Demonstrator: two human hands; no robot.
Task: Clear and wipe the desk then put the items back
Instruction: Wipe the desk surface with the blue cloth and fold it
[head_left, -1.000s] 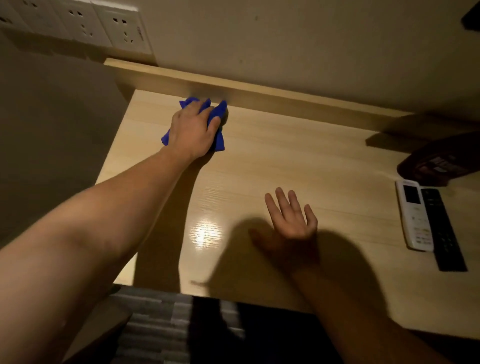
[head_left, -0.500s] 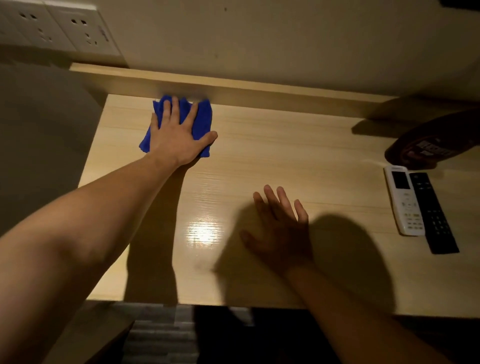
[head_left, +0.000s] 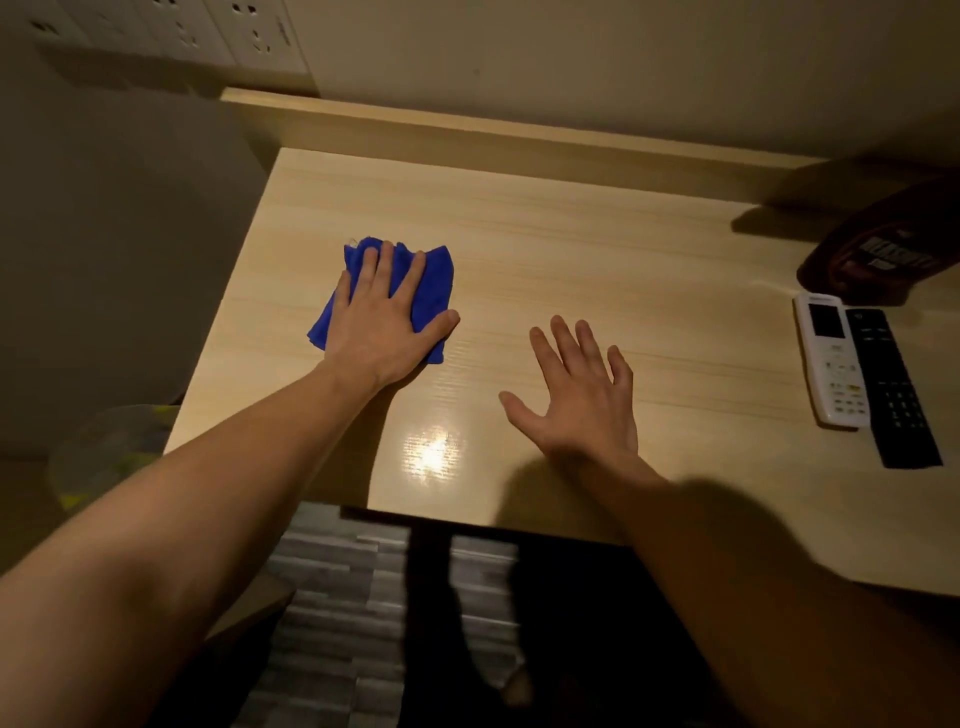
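A light wooden desk (head_left: 597, 249) fills the view. My left hand (head_left: 387, 322) lies flat on a blue cloth (head_left: 434, 280), pressing it onto the desk's left part with fingers spread. My right hand (head_left: 582, 395) hovers open just above the desk near the front edge, palm down and holding nothing. At the right lie a white remote (head_left: 831, 364) and a black remote (head_left: 893, 389) side by side. A dark brown packet (head_left: 883, 244) lies behind them.
A raised wooden ledge (head_left: 519, 130) runs along the back against the wall. Wall sockets (head_left: 218, 31) sit at the top left. A translucent bin (head_left: 109, 447) stands on the floor left of the desk. Striped fabric (head_left: 337, 597) shows below the front edge.
My left hand has dragged the blue cloth from the back ledge toward me, to the middle of the desk's left part. My right hand stays open near the front edge.
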